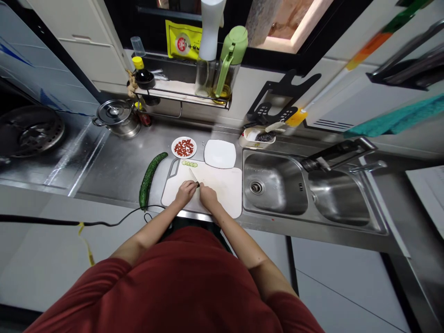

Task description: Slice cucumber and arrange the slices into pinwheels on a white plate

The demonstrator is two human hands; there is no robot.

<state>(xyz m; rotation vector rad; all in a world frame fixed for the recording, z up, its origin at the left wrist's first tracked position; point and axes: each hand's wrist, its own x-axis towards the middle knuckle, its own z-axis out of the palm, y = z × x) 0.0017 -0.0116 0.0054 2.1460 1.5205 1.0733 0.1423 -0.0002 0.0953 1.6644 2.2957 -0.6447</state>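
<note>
My right hand [208,198] is closed round the dark handle of a kitchen knife [193,175], whose blade points away to the upper left over the white cutting board [224,187]. Close beside it, my left hand [186,193] has its fingers bent together at the knife's handle end; what they hold, if anything, is too small to make out. Several pale green cucumber slices [189,163] lie in a row at the board's far edge. A whole long cucumber [149,179] rests on the steel counter left of the board.
Behind the board stand a plate of chopped red pieces [184,147] and a white square plate [219,154]. A double sink [275,185] lies to the right. Back left is a lidded pot [120,120]. A rack [183,90] holds bottles above. A black cable [114,224] crosses the front edge.
</note>
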